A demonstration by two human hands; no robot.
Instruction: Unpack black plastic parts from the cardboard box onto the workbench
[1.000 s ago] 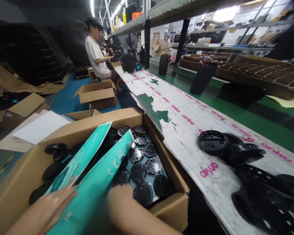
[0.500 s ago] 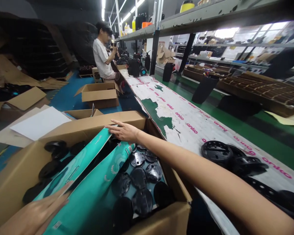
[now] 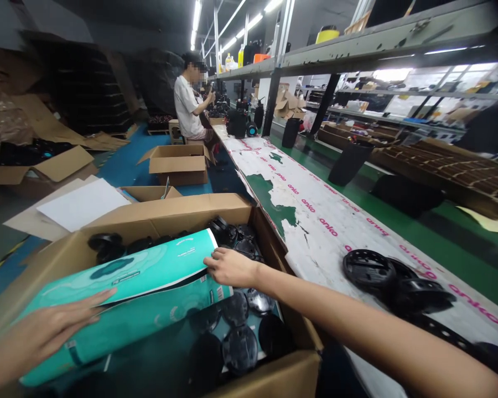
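Note:
A folded teal printed sheet lies across the inside of a large cardboard box, with a dark gap between its two layers. My left hand rests on the sheet's near left part, fingers stretched out along the gap. At the sheet's right end, my right hand has its fingers closed on the edge. Round black plastic parts sit in the box in front of and behind the sheet, on a teal layer.
A bench with a torn white covering runs along the right, holding black round parts. A person sits beyond an open carton. White sheets lie left of the box. A shelf hangs above.
The teal sheet has dropped lower and flatter, and its gap has narrowed. My right hand has moved down and right with its edge. My left hand has shifted left. The view has turned slightly left.

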